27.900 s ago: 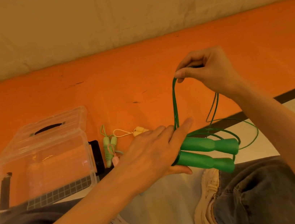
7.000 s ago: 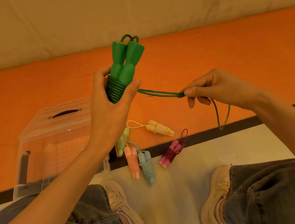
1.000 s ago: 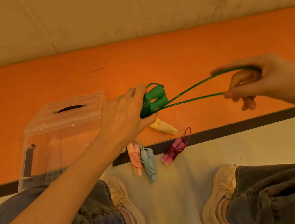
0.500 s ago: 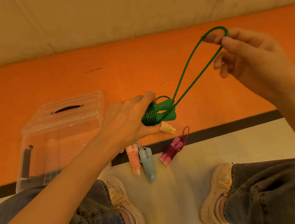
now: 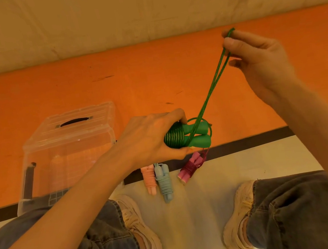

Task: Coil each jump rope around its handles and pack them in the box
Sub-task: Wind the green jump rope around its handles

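We've got the left hand point(image 5: 150, 139) clamped round the green handles point(image 5: 194, 135), coil already thick on them. Right hand point(image 5: 254, 56) is well apart, up high, pinching the last loop of green rope point(image 5: 210, 88) taut. So we're at the tail end of the wrap, we reckon. Next: bring that loop down & tuck it over the handle ends w/o letting the coil slip. Pink point(image 5: 149, 178), blue point(image 5: 164, 180) and maroon point(image 5: 190, 168) ropes lie coiled on the floor, box point(image 5: 66, 142) just left, lid shut.
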A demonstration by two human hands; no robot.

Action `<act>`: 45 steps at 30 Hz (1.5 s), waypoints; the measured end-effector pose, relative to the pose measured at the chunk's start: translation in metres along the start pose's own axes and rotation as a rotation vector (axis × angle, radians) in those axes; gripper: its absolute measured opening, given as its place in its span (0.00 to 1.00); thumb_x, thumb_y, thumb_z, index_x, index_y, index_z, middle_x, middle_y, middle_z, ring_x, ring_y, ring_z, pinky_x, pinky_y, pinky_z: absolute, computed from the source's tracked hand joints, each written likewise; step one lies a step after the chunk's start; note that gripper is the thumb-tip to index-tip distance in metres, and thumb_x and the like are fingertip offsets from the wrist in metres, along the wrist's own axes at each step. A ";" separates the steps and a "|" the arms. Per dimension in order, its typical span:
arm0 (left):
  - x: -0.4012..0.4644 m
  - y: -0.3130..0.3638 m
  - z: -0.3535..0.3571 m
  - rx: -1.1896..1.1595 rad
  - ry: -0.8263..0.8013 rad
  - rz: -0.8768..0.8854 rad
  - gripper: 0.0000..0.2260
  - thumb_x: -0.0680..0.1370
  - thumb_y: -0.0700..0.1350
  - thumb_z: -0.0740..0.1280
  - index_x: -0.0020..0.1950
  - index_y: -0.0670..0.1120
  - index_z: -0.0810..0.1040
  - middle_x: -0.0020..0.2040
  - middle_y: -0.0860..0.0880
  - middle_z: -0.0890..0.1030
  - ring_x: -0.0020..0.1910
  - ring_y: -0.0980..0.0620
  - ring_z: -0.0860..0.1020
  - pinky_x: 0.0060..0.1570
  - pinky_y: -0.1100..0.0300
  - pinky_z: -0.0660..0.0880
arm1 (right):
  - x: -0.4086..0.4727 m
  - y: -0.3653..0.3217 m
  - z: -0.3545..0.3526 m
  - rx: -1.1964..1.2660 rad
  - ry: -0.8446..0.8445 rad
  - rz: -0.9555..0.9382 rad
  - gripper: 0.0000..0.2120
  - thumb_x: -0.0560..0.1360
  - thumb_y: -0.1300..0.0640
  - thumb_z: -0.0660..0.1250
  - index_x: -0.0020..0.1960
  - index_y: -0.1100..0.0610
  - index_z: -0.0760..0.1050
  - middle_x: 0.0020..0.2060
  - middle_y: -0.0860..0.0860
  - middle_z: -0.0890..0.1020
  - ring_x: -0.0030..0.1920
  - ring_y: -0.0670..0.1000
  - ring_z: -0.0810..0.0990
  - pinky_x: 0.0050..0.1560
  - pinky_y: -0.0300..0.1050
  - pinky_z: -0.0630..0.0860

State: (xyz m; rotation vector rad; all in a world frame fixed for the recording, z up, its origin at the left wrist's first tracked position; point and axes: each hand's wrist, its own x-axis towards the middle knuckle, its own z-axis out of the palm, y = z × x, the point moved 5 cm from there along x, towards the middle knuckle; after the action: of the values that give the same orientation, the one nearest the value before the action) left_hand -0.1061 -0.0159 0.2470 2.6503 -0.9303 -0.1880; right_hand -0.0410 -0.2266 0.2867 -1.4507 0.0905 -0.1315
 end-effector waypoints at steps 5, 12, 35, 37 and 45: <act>-0.001 0.009 0.006 -0.034 -0.063 0.082 0.19 0.70 0.64 0.66 0.55 0.57 0.70 0.33 0.60 0.69 0.30 0.60 0.69 0.29 0.58 0.70 | -0.003 0.004 0.005 -0.165 0.044 -0.019 0.10 0.72 0.64 0.72 0.53 0.62 0.81 0.36 0.54 0.82 0.34 0.48 0.81 0.33 0.38 0.76; -0.005 0.020 0.010 0.014 -0.050 0.158 0.19 0.70 0.66 0.68 0.52 0.55 0.71 0.32 0.60 0.66 0.31 0.59 0.65 0.26 0.64 0.60 | -0.002 0.010 0.012 -0.247 -0.008 -0.016 0.09 0.71 0.64 0.73 0.51 0.63 0.80 0.37 0.56 0.83 0.34 0.49 0.82 0.33 0.39 0.78; -0.009 0.021 0.008 -0.191 0.158 0.226 0.26 0.68 0.58 0.73 0.65 0.56 0.74 0.58 0.60 0.79 0.51 0.60 0.78 0.39 0.58 0.77 | 0.010 0.034 -0.009 -0.354 -0.032 0.261 0.09 0.72 0.61 0.73 0.42 0.53 0.73 0.34 0.50 0.78 0.30 0.45 0.73 0.29 0.37 0.69; -0.009 0.020 0.008 -0.176 0.169 0.248 0.26 0.69 0.59 0.72 0.66 0.56 0.75 0.57 0.60 0.80 0.50 0.59 0.79 0.38 0.57 0.77 | 0.010 0.034 -0.013 -0.327 -0.090 0.294 0.05 0.73 0.63 0.70 0.45 0.55 0.77 0.33 0.50 0.77 0.28 0.44 0.68 0.28 0.36 0.66; -0.009 0.017 0.011 -0.162 0.146 0.264 0.26 0.71 0.61 0.68 0.68 0.58 0.74 0.55 0.59 0.80 0.50 0.57 0.80 0.36 0.55 0.77 | 0.001 0.026 -0.021 -0.035 -0.228 0.448 0.07 0.58 0.53 0.74 0.34 0.56 0.83 0.31 0.49 0.80 0.28 0.42 0.76 0.31 0.32 0.76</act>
State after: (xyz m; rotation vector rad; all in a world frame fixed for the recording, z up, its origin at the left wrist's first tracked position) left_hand -0.1259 -0.0259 0.2428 2.3316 -1.1505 -0.0067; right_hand -0.0425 -0.2446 0.2584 -1.4370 0.2285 0.4021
